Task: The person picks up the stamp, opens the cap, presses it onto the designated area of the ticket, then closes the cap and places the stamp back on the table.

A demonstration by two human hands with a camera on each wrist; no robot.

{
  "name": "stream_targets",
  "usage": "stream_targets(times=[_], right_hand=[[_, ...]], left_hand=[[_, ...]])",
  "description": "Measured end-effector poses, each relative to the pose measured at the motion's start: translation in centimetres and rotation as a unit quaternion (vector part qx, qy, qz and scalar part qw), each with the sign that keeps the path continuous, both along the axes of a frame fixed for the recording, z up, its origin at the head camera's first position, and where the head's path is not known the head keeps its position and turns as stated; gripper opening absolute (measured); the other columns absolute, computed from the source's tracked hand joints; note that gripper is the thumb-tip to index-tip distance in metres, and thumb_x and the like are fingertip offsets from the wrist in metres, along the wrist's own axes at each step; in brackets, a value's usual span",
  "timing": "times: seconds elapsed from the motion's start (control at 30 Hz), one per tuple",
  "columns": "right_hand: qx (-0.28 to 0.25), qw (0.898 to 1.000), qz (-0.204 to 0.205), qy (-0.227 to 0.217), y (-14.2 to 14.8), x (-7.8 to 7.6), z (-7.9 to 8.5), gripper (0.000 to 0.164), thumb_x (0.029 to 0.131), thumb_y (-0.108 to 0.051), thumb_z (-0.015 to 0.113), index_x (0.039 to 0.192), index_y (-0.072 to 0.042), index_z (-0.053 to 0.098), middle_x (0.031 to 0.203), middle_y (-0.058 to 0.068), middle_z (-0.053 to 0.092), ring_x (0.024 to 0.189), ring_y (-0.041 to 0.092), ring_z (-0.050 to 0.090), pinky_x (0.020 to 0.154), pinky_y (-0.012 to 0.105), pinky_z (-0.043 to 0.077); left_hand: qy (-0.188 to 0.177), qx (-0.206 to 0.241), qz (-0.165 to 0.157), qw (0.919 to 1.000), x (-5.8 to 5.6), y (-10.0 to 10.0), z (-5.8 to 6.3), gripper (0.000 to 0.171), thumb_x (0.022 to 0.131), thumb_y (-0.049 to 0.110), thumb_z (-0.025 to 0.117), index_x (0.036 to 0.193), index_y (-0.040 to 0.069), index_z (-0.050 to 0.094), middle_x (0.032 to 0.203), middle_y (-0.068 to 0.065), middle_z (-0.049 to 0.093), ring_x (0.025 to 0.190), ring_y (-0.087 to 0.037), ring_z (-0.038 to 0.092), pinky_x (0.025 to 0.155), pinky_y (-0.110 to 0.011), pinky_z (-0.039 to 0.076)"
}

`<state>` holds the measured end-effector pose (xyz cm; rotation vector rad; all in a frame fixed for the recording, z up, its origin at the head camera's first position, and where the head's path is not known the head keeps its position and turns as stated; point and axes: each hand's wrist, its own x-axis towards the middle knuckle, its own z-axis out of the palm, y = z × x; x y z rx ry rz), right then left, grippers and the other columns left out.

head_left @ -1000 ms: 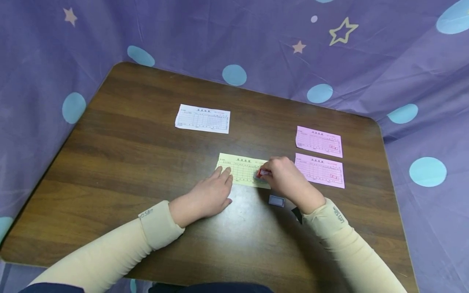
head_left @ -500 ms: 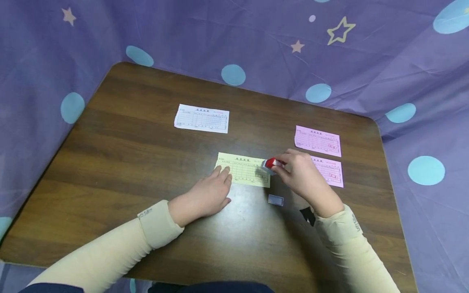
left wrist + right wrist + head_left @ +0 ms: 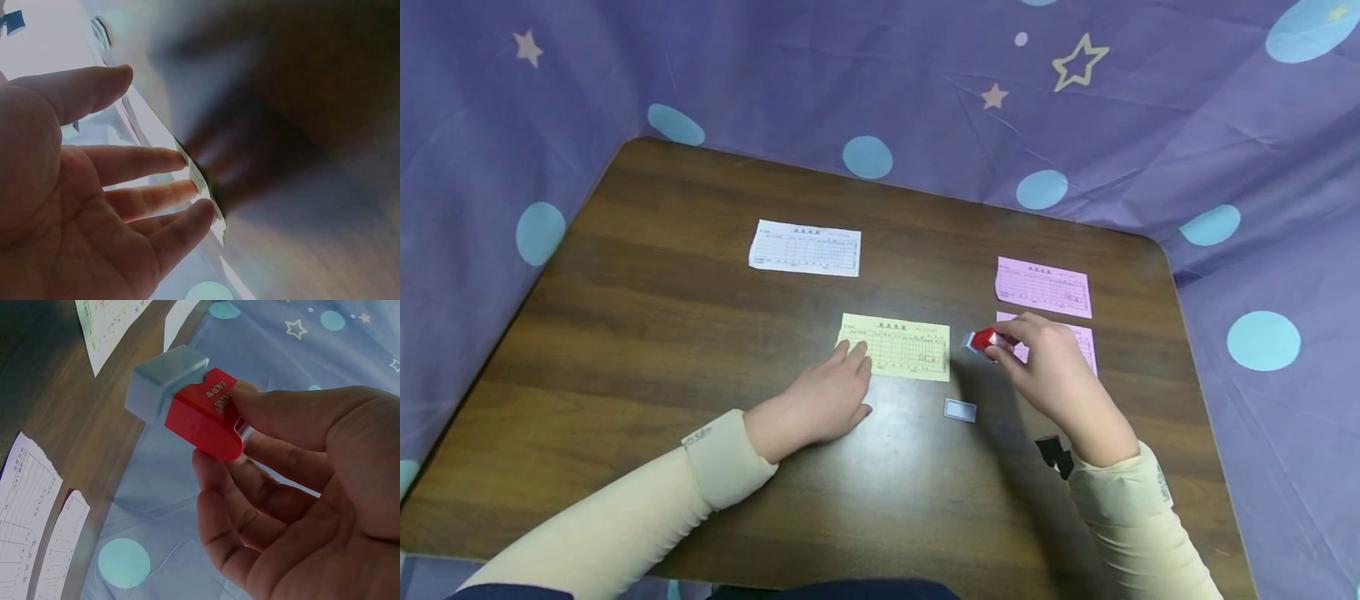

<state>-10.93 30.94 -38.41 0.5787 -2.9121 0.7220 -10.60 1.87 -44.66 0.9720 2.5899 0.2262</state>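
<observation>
My left hand lies with straight fingers on the left end of a yellow receipt slip, its fingertips pressing the paper to the table. A red stamp mark shows near the slip's lower right corner. Between thumb and fingers my right hand pinches a self-inking stamp, with a red top and a clear bluish base. In the head view it is right of the yellow slip, by the nearer pink slip, which the hand partly covers. A small pale rectangular cap lies on the table below.
Another pink slip with a red mark lies behind the nearer one. At the back left is a white slip. A purple patterned curtain surrounds the wooden table.
My right hand has lifted the stamp off the yellow slip and moved right, uncovering a red mark there. The left hand has stayed on the paper.
</observation>
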Motion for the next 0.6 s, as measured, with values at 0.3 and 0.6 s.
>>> stream_targets(times=[0.3, 0.6], right_hand=[[0.004, 1.0, -0.019, -0.014, 0.6, 0.4, 0.3, 0.02, 0.083, -0.001, 0.083, 0.101, 0.004, 0.075, 0.088, 0.008, 0.069, 0.079, 0.026, 0.064, 0.073, 0.046, 0.053], [0.008, 0.999, -0.027, -0.024, 1.3, 0.5, 0.0, 0.019, 0.083, 0.0, 0.083, 0.1, 0.003, 0.076, 0.088, 0.006, 0.068, 0.079, 0.025, 0.064, 0.072, 0.045, 0.053]], left_hand=[[0.018, -0.029, -0.01, 0.9994, -3.2, 2.7, 0.0, 0.062, 0.099, 0.033, 0.066, 0.139, -0.013, 0.052, 0.152, -0.028, 0.039, 0.136, -0.047, 0.04, 0.096, -0.054, 0.05], [0.025, -0.072, -0.001, 0.9971, -8.4, 6.1, 0.4, 0.041, 0.101, 0.029, 0.057, 0.123, -0.005, 0.065, 0.118, -0.016, 0.053, 0.106, -0.031, 0.053, 0.075, -0.045, 0.058]])
